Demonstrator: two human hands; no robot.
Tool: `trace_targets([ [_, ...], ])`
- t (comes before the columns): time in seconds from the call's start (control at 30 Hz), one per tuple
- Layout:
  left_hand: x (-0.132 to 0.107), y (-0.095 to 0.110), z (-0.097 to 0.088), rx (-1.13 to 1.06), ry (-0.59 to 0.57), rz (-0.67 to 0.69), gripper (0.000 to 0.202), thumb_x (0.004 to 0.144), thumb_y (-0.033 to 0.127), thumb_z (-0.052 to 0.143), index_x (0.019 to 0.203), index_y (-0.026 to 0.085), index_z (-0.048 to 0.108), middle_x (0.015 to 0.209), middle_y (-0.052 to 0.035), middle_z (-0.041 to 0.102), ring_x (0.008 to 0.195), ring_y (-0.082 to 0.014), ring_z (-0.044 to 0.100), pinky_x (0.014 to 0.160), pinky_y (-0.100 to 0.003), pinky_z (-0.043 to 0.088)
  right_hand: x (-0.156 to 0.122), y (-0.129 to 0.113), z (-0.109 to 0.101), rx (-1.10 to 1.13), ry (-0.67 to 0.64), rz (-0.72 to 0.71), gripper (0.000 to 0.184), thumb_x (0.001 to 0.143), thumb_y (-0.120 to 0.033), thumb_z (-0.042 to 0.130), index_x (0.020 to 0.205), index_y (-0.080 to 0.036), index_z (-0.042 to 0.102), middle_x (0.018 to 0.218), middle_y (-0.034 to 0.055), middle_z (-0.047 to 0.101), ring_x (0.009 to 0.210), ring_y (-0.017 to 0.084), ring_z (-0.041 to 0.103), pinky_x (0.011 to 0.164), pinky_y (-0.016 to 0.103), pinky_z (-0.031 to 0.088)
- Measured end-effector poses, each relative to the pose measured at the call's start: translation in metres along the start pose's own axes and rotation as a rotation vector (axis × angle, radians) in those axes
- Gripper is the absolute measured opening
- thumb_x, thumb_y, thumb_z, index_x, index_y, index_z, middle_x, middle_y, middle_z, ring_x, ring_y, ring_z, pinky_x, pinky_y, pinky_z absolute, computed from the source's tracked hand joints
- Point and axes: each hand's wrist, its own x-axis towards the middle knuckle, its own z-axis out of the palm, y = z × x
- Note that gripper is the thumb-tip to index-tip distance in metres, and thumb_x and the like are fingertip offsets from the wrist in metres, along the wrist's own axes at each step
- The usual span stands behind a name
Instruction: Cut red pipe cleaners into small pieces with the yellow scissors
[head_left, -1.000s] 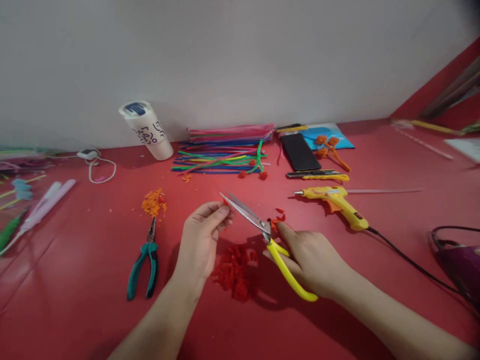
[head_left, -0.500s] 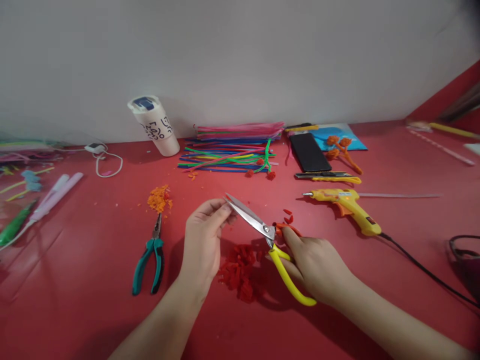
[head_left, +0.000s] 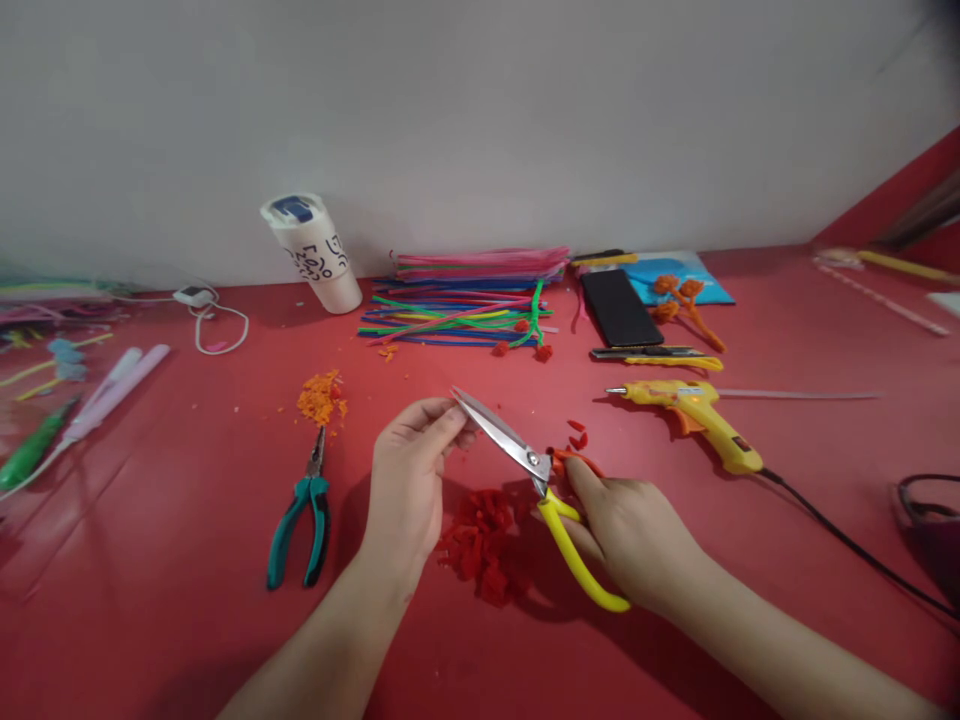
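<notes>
Bundle of chenille stems (head_left: 49, 298), far left: blurred, with a green-handled tool (head_left: 36, 447) and a pale pink flat iron (head_left: 126, 390), by its look, just in front.
Pliers (head_left: 279, 535): teal-handled, flat on the red tabletop (head_left: 225, 640), pointing toward orange fluff (head_left: 319, 398).
Tumbler (head_left: 326, 280): white with blue on the lid, near the wall; black lettering around the side, not safely readable.
Left hand (head_left: 411, 455): thumb and fingers pinched together at the scissor points; probably on a red scrap, too hidden to be sure.
Red trimmings (head_left: 487, 540): heaped on the tabletop between both forearms; likely soft, near weightless and quick to scatter, best pinched one at a time by an end.
Scissors (head_left: 501, 432): raised over the tabletop, angled up toward the left fingertips, with blades nearly together; likely stiff, sharp and weightier than the cuttings, best held by the yellow handle, clear of the edges.
Right hand (head_left: 637, 530): clamped around the scissor handles, near loose red slivers (head_left: 577, 440).
Phone (head_left: 621, 308): dark-screened, with no visible brand.
Glue gun (head_left: 701, 415): yellow, orange-triggered; small body label, too tiny to read.
</notes>
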Motion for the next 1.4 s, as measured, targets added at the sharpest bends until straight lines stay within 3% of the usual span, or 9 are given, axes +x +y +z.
trace_targets([
  [0.3, 0.001, 0.0, -0.001, 0.009, 0.005, 0.007, 0.002, 0.066, 0.013, 0.062, 0.065, 0.015, 0.063, 0.061, 0.0009, 0.062, 0.055, -0.0063, 0.054, 0.057, -0.018, 0.042, 0.0, 0.001, 0.0, 0.046, -0.023, 0.033, 0.045, 0.085, -0.052, 0.019, 0.073, -0.018, 0.045, 0.043, 0.0028, 0.054, 0.036, 0.017, 0.049, 0.042, 0.025, 0.012],
  [0.5, 0.002, -0.002, 0.0, 0.128, 0.011, -0.037, 0.006, 0.066, 0.019, 0.064, 0.069, 0.015, 0.061, 0.06, 0.0008, 0.062, 0.055, -0.0077, 0.054, 0.058, -0.02, 0.042, 0.008, 0.001, -0.016, 0.463, -0.192, 0.248, 0.035, 0.081, -0.05, 0.032, 0.069, -0.02, 0.043, 0.05, -0.0003, 0.052, 0.043, 0.013, 0.046, 0.042, 0.023, 0.022],
  [0.6, -0.002, -0.006, 0.002, 0.396, -0.121, -0.051, 0.007, 0.068, 0.022, 0.061, 0.068, 0.015, 0.06, 0.059, 0.0013, 0.06, 0.057, -0.0092, 0.053, 0.059, -0.021, 0.042, 0.012, 0.001, -0.024, 0.759, -0.163, 0.309, 0.029, 0.079, -0.046, 0.037, 0.069, -0.019, 0.044, 0.056, -0.0014, 0.051, 0.05, 0.012, 0.044, 0.045, 0.022, 0.029],
  [0.73, -0.013, -0.015, 0.006, 0.782, -0.395, 0.055, 0.007, 0.071, 0.022, 0.055, 0.067, 0.018, 0.06, 0.064, 0.0002, 0.06, 0.062, -0.0125, 0.054, 0.059, -0.023, 0.04, 0.013, -0.001, -0.026, 1.015, -0.087, 0.38, 0.017, 0.073, -0.035, 0.047, 0.071, -0.018, 0.046, 0.061, -0.0027, 0.047, 0.054, 0.01, 0.041, 0.047, 0.021, 0.032],
  [0.93, -0.025, -0.021, 0.014, 0.966, -0.552, 0.166, 0.008, 0.073, 0.018, 0.052, 0.07, 0.018, 0.059, 0.068, -0.0007, 0.06, 0.065, -0.0134, 0.054, 0.063, -0.024, 0.04, 0.012, -0.005, -0.027, 1.154, -0.069, 0.428, 0.01, 0.066, -0.025, 0.049, 0.064, -0.018, 0.043, 0.055, -0.0064, 0.037, 0.05, 0.007, 0.034, 0.046, 0.02, 0.029],
  [1.07, -0.021, -0.017, 0.012, 1.012, -0.53, 0.234, 0.009, 0.074, 0.018, 0.051, 0.068, 0.019, 0.057, 0.066, 0.0008, 0.058, 0.064, -0.012, 0.053, 0.061, -0.023, 0.038, 0.015, 0.013, -0.033, 1.054, -0.073, 0.488, 0.011, 0.069, -0.029, 0.043, 0.065, -0.019, 0.041, 0.047, -0.0081, 0.034, 0.041, 0.007, 0.032, 0.042, 0.02, 0.027],
  [1.2, -0.009, -0.016, 0.003, 1.083, -0.433, 0.341, 0.015, 0.077, 0.023, 0.049, 0.064, 0.018, 0.056, 0.066, -0.0001, 0.054, 0.064, -0.0122, 0.05, 0.059, -0.023, 0.036, 0.022, 0.04, -0.033, 0.514, -0.082, 0.541, 0.019, 0.073, -0.03, 0.039, 0.058, -0.019, 0.039, 0.046, -0.0046, 0.039, 0.042, 0.009, 0.037, 0.041, 0.021, 0.025],
  [1.3, 0.003, -0.018, -0.006, 1.126, -0.336, 0.402, 0.02, 0.077, 0.025, 0.048, 0.059, 0.017, 0.053, 0.071, -0.0019, 0.052, 0.067, -0.013, 0.049, 0.064, -0.025, 0.037, 0.028, 0.049, -0.025, 0.398, -0.102, 0.523, 0.017, 0.07, -0.027, 0.043, 0.056, -0.018, 0.041, 0.047, -0.0013, 0.045, 0.043, 0.01, 0.04, 0.042, 0.023, 0.023],
  [1.4, 0.012, -0.018, -0.013, 1.133, -0.287, 0.427, 0.007, 0.072, 0.016, 0.05, 0.066, 0.018, 0.054, 0.079, -0.0021, 0.052, 0.071, -0.0127, 0.049, 0.069, -0.026, 0.038, 0.03, 0.049, -0.016, 0.316, -0.104, 0.488, 0.015, 0.071, -0.028, 0.045, 0.061, -0.018, 0.046, 0.053, 0.0027, 0.051, 0.047, 0.013, 0.044, 0.045, 0.024, 0.023],
])
